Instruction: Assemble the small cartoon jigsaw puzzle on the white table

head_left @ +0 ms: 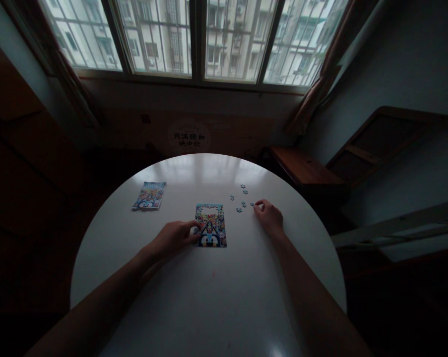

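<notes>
A small colourful jigsaw puzzle (211,226) lies in the middle of a round white table (209,307), with a gap near its top edge. My left hand (175,237) rests at the puzzle's left edge, fingers curled and touching it. My right hand (269,216) lies to the right, thumb and forefinger pinched on a loose puzzle piece (252,204). Several more loose pieces (240,198) lie scattered just left of and beyond that hand.
A colourful printed card or packet (150,195) lies on the table's far left. Beyond the table are a barred window (194,39), a wooden bench (301,168) at the right, and dark wooden furniture (19,163) at the left.
</notes>
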`<state>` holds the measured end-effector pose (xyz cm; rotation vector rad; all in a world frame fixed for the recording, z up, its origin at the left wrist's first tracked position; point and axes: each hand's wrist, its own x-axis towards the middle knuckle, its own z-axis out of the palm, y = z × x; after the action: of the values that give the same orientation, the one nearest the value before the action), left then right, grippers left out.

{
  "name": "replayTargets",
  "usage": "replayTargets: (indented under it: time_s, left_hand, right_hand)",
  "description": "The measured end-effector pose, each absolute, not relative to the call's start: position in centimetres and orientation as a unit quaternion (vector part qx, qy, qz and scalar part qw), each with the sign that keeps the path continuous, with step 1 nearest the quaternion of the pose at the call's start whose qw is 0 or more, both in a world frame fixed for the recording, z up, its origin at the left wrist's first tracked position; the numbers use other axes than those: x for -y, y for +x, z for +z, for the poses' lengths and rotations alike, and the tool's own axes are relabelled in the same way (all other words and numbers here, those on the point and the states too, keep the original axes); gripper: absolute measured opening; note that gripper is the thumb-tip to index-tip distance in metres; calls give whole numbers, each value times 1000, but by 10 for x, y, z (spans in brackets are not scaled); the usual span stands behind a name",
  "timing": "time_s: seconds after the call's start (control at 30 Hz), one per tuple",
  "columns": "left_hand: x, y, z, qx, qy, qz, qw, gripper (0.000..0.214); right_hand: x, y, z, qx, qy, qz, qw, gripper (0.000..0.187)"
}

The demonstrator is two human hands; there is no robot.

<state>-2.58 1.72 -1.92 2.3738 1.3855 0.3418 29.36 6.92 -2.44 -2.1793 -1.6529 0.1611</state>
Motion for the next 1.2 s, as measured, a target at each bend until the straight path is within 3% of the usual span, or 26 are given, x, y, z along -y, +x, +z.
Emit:
replayTargets:
  time_s: [1.2]
  left_hand:
    - [-18,-27,-19,-494,843,109,183,34]
  right_hand:
    - [-72,297,-33,596,-772,40,217,19]
